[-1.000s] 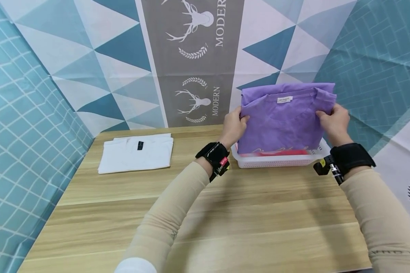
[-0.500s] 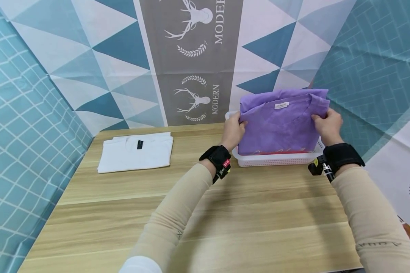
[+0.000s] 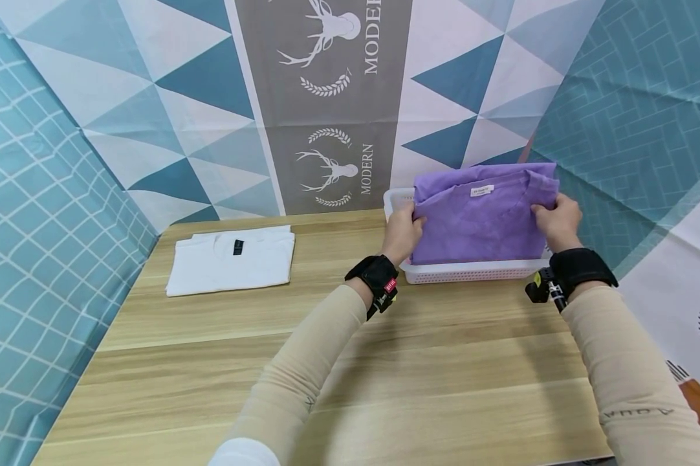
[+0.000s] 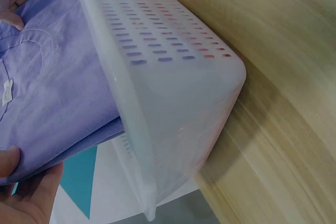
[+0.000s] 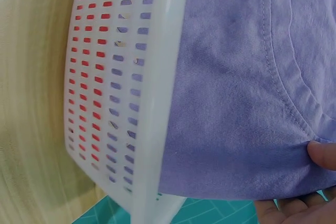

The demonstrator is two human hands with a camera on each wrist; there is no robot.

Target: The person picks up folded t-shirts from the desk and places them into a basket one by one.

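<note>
A folded purple T-shirt (image 3: 478,223) with a white neck label stands tilted in a white perforated basket (image 3: 472,272), its lower edge inside the rim. My left hand (image 3: 401,234) pinches the shirt's left side, thumb in front and fingers behind. At the opposite side my right hand (image 3: 561,220) grips it the same way. In the left wrist view the basket's slotted wall (image 4: 173,98) hides the shirt's bottom. Red shows through the lower slots (image 5: 94,98) in the right wrist view; what it belongs to is hidden.
A folded white T-shirt (image 3: 230,261) with a black label lies flat on the wooden table (image 3: 338,375), at the back left. Behind the table hangs a patterned cloth (image 3: 327,103). The basket stands near the table's back right.
Both hands have lowered the purple T-shirt deeper into the basket. The red item that showed at its front edge is now covered in the head view. The white T-shirt stays put.
</note>
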